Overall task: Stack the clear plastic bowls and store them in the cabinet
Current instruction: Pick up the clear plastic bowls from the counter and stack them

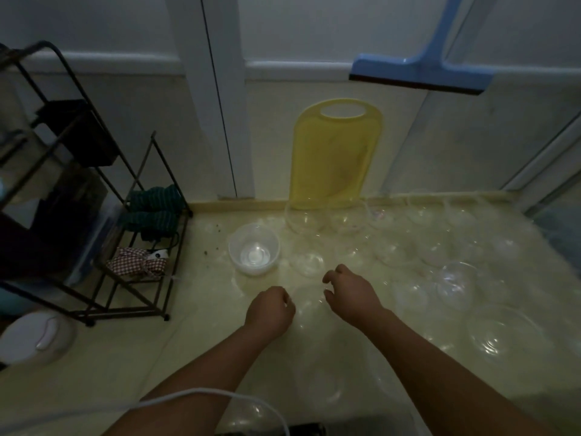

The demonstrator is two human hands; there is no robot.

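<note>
Several clear plastic bowls lie spread over the pale yellow floor, mostly to the right, such as one large bowl (pixel 500 333). A frosted bowl (pixel 254 248) stands upright to the left of them. Between my hands sits one small clear bowl (pixel 309 305), faint in the dim light. My left hand (pixel 271 309) has its fingers curled at that bowl's left rim. My right hand (pixel 349 291) has thumb and fingers curled around its right rim. No cabinet is in view.
A yellow cutting board (pixel 334 155) leans on the wall behind the bowls. A blue squeegee (pixel 421 69) hangs at the upper right. A black metal rack (pixel 94 215) with cloths stands at the left, a white round object (pixel 34 338) below it. A white cable (pixel 201 396) crosses the bottom.
</note>
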